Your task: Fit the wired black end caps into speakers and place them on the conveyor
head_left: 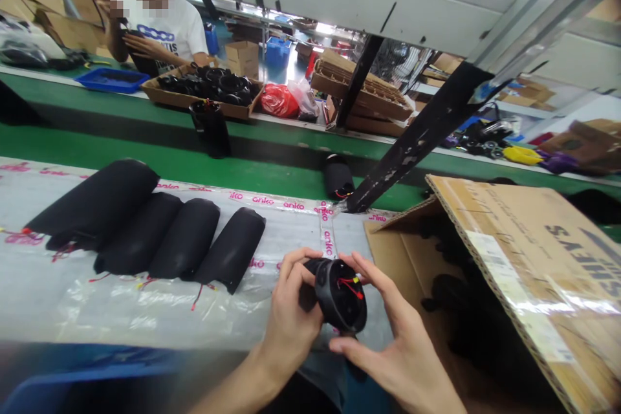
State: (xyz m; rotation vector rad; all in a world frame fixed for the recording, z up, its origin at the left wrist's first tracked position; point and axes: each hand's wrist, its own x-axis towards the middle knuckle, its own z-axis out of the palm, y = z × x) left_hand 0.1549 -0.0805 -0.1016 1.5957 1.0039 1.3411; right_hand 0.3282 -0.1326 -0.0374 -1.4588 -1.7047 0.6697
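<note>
Over the near edge of the worktop (121, 317), just left of the carton (524, 233), I hold a black tube (326, 297) up off the surface, its open end turned toward my right hand (398, 336). My left hand (294, 310) is clamped on its body, fingers bent round behind the rim. My right thumb and fingers stand wide apart about the open end, fingers by the upper rim and thumb by the lower; I cannot tell whether they press on it. Red wires (350, 284) with a yellow plug (356, 280) show inside the opening.

I judge the tube fairly light for its bulk, stiff in the wall, and perhaps a little slippery where the rim looks smooth. The wires seem the fragile part, so the sound hold is round the outer wall, one hand behind the rim and the other on its outside, fingertips clear of the opening.

Toward the worktop's left end a row of black shells (187, 239) lies side by side, leads showing at their near ends. Pink-lettered tape (291, 206) runs along the far edge, and beyond it, on the green belt (272, 173), an upright cylinder (213, 132) stands before a box of black parts (220, 84)
</note>
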